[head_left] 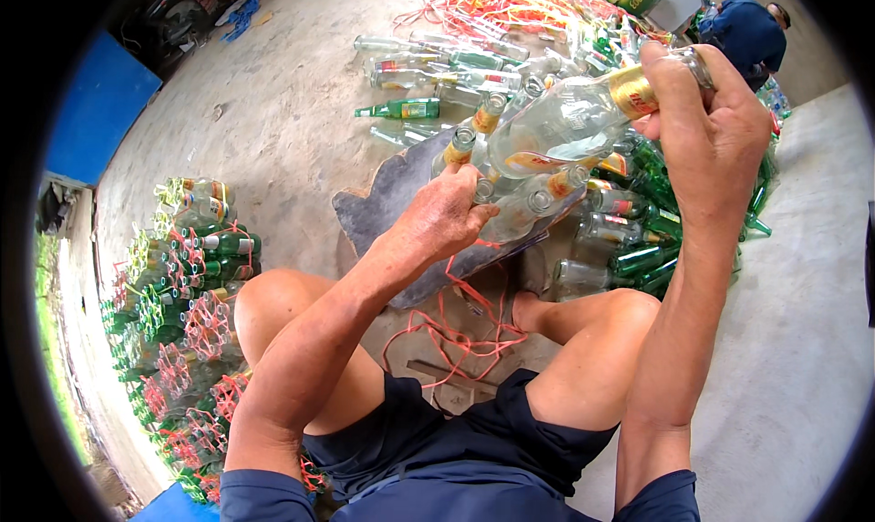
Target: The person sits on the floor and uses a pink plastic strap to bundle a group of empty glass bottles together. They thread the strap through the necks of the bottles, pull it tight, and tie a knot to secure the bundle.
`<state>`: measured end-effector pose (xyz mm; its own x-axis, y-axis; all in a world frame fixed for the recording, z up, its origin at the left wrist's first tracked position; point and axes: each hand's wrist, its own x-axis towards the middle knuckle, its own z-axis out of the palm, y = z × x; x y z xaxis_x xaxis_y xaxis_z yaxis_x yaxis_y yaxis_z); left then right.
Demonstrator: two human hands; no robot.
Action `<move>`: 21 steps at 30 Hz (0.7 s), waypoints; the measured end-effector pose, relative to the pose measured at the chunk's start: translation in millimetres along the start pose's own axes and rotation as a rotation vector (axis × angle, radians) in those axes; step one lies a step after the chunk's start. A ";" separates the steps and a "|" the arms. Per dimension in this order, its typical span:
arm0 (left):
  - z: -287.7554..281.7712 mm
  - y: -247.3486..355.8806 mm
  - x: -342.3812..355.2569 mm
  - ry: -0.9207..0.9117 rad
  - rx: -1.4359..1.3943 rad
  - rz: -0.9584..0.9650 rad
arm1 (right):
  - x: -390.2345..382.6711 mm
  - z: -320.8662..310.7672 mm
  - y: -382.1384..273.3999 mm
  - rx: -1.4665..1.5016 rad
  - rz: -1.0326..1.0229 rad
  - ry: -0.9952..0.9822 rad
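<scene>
My right hand [702, 125] is closed round the gold-labelled neck of a clear glass bottle [565, 121]. That bottle is tilted, its body pointing down to the left over a cluster of others. My left hand [447, 207] is closed at the necks of clear bottles standing in the cluster, next to an upright gold-necked bottle [460, 144]. Its fingertips are partly hidden among the glass. More clear standing bottles [529, 203] are right of this hand. The cluster stands on a dark grey slab [383, 203] with ragged edges, in front of my knees.
Loose green and clear bottles [638, 258] lie heaped right of the slab, with more clear ones [410, 66] beyond. Bundles of tied bottles [182, 312] stand at left. Red plastic strips [456, 335] tangle between my feet; others [510, 7] pile far off. Another person [743, 34] bends at upper right.
</scene>
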<state>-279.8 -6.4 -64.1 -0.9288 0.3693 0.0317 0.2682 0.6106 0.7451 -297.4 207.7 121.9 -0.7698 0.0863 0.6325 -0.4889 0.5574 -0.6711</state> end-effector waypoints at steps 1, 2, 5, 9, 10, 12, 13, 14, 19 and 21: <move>0.3 0.2 0.4 0.000 0.000 0.001 | -1.4 3.7 1.8 -0.005 -0.008 0.007; 0.4 0.4 0.8 0.000 0.001 0.002 | -2.6 5.9 4.7 -0.004 0.012 -0.008; 0.1 2.0 0.6 -0.003 -0.001 -0.018 | -6.0 12.2 14.5 -0.041 0.000 -0.029; -2.6 6.6 0.2 0.002 -0.019 -0.017 | -12.3 21.6 24.8 -0.107 -0.031 -0.042; -3.4 7.5 -0.6 0.010 -0.016 -0.019 | -14.7 24.1 24.0 -0.094 -0.011 -0.056; -3.0 7.2 -0.8 0.014 -0.017 -0.013 | -17.9 26.9 27.1 -0.147 -0.034 -0.067; -2.5 6.4 -0.1 0.012 -0.020 -0.005 | -19.2 28.0 28.7 -0.174 -0.045 -0.073; -1.6 5.9 0.4 0.009 -0.023 0.004 | -20.5 28.9 29.3 -0.196 -0.042 -0.093; -2.6 7.9 0.5 0.005 -0.020 0.002 | -27.7 38.9 41.9 -0.172 -0.081 -0.106; -2.8 7.0 0.3 -0.001 -0.013 -0.003 | -29.8 40.8 45.5 -0.190 -0.103 -0.115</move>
<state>-278.9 -4.0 -57.0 -0.9291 0.3686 0.0290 0.2626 0.6026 0.7536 -313.5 196.8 56.7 -0.7668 -0.0675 0.6384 -0.4895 0.7048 -0.5135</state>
